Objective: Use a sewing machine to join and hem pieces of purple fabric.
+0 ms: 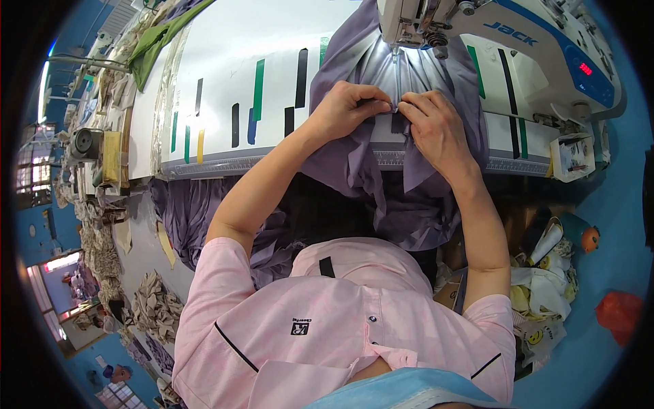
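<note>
Purple-grey fabric lies across the sewing table and hangs over its front edge toward my lap. Under the lit needle of a white and blue sewing machine, its folds run together to one line. My left hand pinches the cloth just in front of the needle, thumb against fingertips. Close beside it, my right hand grips the same fabric with curled fingers. The fingertips of both hands almost meet at the seam line. Exactly how the layers lie between them is too small to make out.
Strips of coloured tape mark the white tabletop, with a ruler along its front edge. A small white tray sits at the right corner. More purple cloth is heaped below left. Bags and scraps lie low right.
</note>
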`<action>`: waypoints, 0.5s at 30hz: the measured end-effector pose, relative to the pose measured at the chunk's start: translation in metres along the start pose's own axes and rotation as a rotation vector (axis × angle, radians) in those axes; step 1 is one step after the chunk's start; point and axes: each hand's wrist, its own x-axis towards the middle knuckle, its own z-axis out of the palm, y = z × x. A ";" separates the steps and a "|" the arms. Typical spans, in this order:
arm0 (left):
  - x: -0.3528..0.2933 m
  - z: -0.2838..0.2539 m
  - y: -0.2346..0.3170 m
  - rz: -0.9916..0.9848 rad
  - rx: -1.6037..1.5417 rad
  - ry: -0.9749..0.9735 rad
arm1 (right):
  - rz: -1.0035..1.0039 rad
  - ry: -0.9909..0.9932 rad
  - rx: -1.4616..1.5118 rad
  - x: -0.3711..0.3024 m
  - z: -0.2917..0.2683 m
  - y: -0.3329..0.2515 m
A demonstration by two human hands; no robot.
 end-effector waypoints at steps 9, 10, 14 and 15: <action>0.018 -0.006 0.000 -0.015 0.036 0.027 | -0.022 0.015 0.001 0.016 0.007 0.015; 0.019 -0.007 0.001 -0.014 0.036 0.027 | -0.023 0.015 0.001 0.017 0.008 0.016; 0.025 -0.011 0.002 -0.046 0.071 0.028 | -0.030 0.026 -0.010 0.022 0.013 0.023; 0.027 -0.012 0.002 -0.055 0.073 0.026 | -0.034 0.033 -0.012 0.023 0.014 0.024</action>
